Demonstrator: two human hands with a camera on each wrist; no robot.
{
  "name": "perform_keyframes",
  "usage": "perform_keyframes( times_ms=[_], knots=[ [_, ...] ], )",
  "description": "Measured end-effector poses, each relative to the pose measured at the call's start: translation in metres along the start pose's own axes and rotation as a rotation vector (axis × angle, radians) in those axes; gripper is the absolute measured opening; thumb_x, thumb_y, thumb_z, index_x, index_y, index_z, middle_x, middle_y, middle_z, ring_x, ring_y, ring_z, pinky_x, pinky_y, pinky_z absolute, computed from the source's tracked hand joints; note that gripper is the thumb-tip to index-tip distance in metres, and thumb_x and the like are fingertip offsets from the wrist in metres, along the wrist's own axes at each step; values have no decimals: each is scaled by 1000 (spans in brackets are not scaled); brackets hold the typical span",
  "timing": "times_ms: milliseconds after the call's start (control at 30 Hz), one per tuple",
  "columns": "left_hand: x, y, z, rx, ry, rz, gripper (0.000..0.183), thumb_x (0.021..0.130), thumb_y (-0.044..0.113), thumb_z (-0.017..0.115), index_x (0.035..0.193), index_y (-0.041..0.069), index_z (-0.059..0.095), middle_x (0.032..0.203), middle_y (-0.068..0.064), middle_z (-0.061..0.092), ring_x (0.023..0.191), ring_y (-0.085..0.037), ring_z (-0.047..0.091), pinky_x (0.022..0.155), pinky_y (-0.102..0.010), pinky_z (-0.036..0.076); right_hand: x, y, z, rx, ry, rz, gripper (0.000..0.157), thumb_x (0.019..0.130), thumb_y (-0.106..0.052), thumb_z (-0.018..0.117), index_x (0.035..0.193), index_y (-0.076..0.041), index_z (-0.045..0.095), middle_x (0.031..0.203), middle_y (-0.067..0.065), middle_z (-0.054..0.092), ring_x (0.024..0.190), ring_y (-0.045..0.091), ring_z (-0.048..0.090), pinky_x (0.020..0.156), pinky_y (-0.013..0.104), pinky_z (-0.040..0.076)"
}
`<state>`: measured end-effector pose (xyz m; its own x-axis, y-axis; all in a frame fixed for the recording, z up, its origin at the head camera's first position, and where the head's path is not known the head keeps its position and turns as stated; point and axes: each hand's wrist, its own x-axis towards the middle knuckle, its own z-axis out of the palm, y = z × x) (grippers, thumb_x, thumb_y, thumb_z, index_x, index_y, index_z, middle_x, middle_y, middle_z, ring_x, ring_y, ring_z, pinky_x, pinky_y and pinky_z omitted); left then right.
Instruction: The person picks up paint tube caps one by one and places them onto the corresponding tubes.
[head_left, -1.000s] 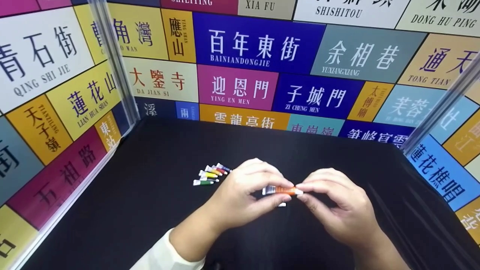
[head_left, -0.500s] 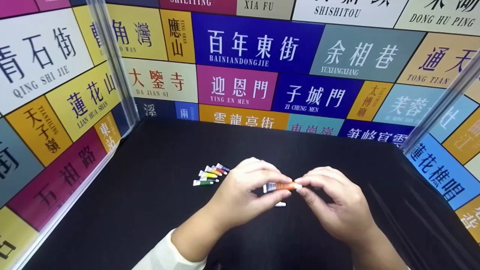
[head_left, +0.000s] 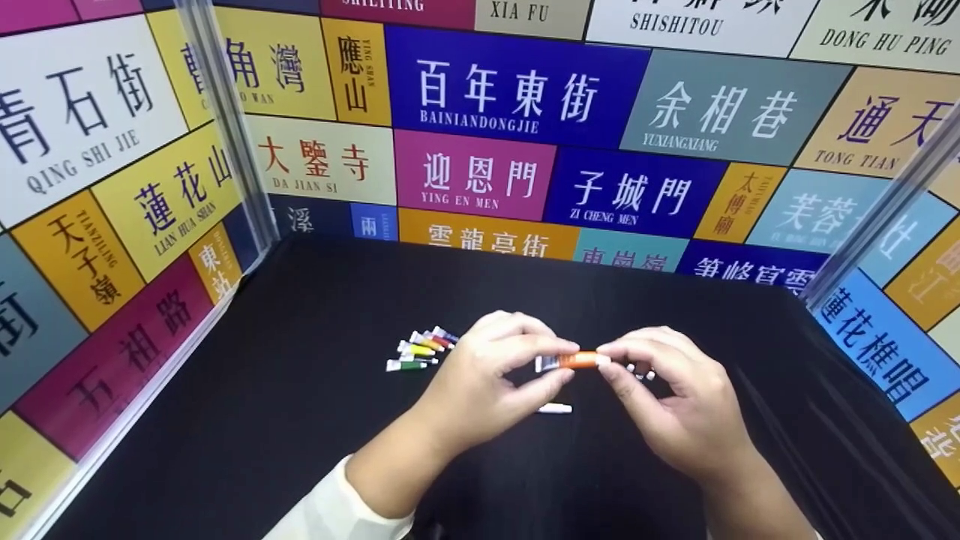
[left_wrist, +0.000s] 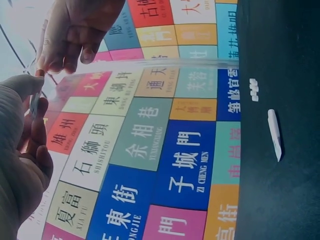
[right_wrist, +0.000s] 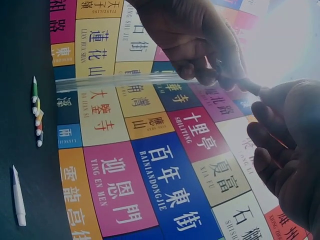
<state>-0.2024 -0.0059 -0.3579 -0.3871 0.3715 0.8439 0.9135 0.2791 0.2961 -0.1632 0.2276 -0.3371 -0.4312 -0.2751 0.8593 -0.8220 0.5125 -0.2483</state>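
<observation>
Tabletop (head_left: 225, 427) draped in black. Left hand (head_left: 491, 371) and right hand (head_left: 675, 390) held above it, facing, thumbs and forefingers almost meeting. Fan of coloured tubes (head_left: 417, 349) lies to the left. Orange tube (head_left: 570, 361) up between the hands, roughly level: left grip pinches its body, right grip its capped end. White tube (head_left: 556, 409) below, nearer; small white pieces (head_left: 649, 374) partly hidden behind right fingers. Cap (head_left: 603, 361): step, I'd judge, is handling this end; next move probably wants left pinch steady, right fingertips light.
</observation>
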Motion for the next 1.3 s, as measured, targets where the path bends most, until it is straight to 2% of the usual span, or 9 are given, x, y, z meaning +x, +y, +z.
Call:
perform_keyframes(
  times_ms=[400, 633, 833, 1100, 1300],
  knots=[
    [-5, -15, 9, 22, -31, -85, 21, 97, 27, 80, 116, 19, 83, 107, 5, 78, 104, -14, 69, 98, -30, 54, -4, 15, 2, -24, -24, 122, 30, 81, 8, 86, 101, -14, 82, 94, 0, 77, 78, 4, 60, 69, 13, 46],
    [-8, -27, 15, 45, -55, -118, 21, 96, 21, 79, 117, 18, 83, 107, 4, 80, 104, -15, 69, 98, -30, 54, -7, 31, 6, -56, -72, 205, 23, 88, -3, 86, 104, -19, 83, 96, -6, 78, 77, 4, 60, 69, 13, 47],
    [-14, -40, 22, 28, -71, -165, 21, 94, 18, 81, 116, 17, 83, 109, 5, 82, 106, -13, 72, 101, -30, 55, -9, 45, 10, -66, -127, 280, 19, 92, -11, 84, 105, -24, 83, 96, -12, 76, 73, 6, 57, 64, 16, 44],
    [-24, -57, 35, -32, -78, -286, 20, 93, 21, 84, 113, 18, 84, 109, 7, 83, 99, -11, 73, 94, -28, 58, -17, 67, 16, -34, -190, 377, 16, 93, -17, 85, 105, -27, 84, 96, -14, 76, 72, 8, 58, 63, 23, 48],
    [-32, -69, 45, -55, -110, -373, 16, 93, 19, 84, 109, 18, 84, 103, 8, 83, 94, -9, 72, 91, -26, 59, -25, 82, 22, -39, -221, 439, 14, 93, -18, 85, 103, -27, 84, 96, -15, 76, 72, 9, 57, 63, 21, 46]
  ],
)
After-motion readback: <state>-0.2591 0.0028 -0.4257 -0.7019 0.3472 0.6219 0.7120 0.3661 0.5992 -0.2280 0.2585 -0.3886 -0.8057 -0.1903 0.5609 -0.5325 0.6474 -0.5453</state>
